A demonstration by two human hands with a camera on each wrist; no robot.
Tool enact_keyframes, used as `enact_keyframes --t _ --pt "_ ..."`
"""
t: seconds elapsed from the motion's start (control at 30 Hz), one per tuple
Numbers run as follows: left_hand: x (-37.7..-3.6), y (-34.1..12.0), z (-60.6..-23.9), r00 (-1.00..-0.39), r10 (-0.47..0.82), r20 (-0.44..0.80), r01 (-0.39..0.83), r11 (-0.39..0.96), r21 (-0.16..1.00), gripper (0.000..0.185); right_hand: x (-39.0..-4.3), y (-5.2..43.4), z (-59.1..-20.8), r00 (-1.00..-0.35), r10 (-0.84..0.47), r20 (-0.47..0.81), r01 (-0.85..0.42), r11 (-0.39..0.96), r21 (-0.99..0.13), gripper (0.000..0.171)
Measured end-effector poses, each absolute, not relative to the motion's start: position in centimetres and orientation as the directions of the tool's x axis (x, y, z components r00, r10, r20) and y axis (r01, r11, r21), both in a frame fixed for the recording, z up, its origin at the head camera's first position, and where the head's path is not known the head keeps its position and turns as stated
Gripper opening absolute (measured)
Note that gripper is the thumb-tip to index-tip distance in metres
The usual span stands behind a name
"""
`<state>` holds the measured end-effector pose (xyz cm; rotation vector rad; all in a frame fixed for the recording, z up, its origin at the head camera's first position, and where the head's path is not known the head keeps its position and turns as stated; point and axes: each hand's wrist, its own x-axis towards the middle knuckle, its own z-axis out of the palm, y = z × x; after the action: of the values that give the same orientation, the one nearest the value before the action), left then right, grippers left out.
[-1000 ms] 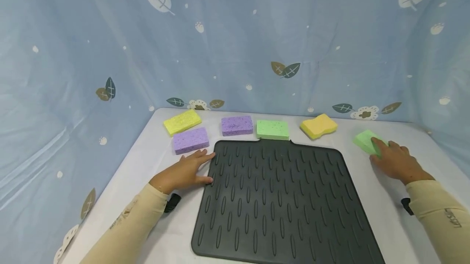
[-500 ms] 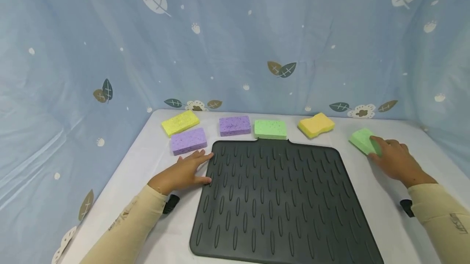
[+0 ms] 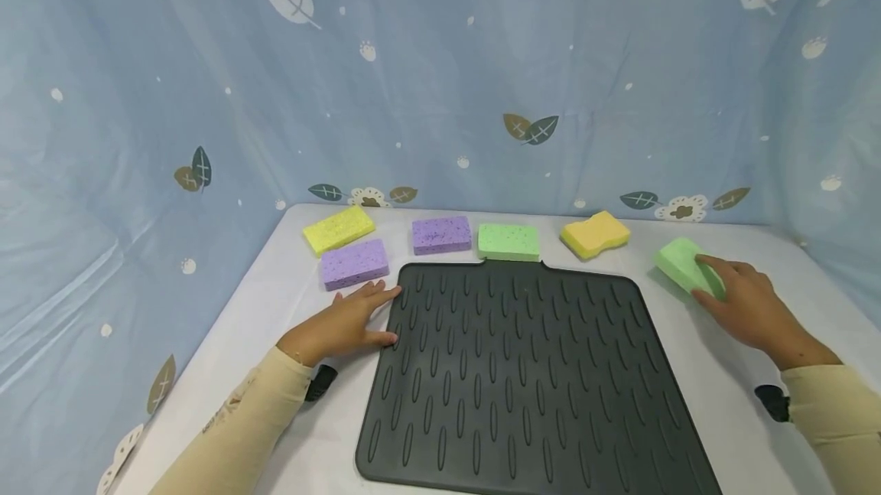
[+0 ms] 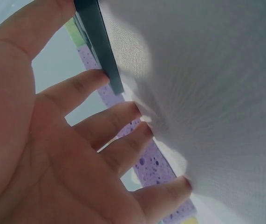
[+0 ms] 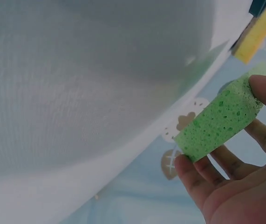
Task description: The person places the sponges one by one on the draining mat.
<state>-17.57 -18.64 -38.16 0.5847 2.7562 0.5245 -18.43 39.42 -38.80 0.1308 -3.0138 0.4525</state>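
Note:
At the right of the head view my right hand (image 3: pixel 746 304) pinches a light green sponge (image 3: pixel 681 264) between thumb and fingers. The right wrist view shows that porous sponge (image 5: pixel 221 119) held just above the white cloth, the thumb on one end and fingertips along its underside. My left hand (image 3: pixel 344 321) rests with fingers spread at the upper left edge of a black ridged mat (image 3: pixel 509 372); thumb and index fingertip touch that edge. In the left wrist view the remaining fingertips of this hand (image 4: pixel 72 135) meet the cloth, close to a purple sponge (image 4: pixel 149 163).
Behind the mat lie a bright yellow sponge (image 3: pixel 339 229), a purple sponge (image 3: pixel 355 264), another purple one (image 3: pixel 442 236), a second green sponge (image 3: pixel 508 242) touching the mat's back tab, and a yellow wavy-sided sponge (image 3: pixel 595 235). A blue patterned curtain (image 3: pixel 440 82) closes off the back and sides.
My right hand has gripped the light green sponge and raised it slightly off the cloth. The left hand stays at the mat's edge; the other sponges lie as before.

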Motion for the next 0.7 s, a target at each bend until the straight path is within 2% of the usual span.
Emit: enact_keyframes --t 0.47,0.7 --pt "-17.6 -18.6 -38.2 -0.878 0.441 -0.186 0.341 0.850 0.402 0.082 -17.3 38.2 -39.3 -0.987 -0.086 0.137 -0.128 0.935 -0.331 0.059" --pt "-17.6 -18.5 -38.3 -0.885 0.419 -0.204 0.317 0.862 0.395 0.083 -17.2 37.6 -38.9 -0.979 -0.145 0.145 -0.188 0.917 -0.351 0.057"
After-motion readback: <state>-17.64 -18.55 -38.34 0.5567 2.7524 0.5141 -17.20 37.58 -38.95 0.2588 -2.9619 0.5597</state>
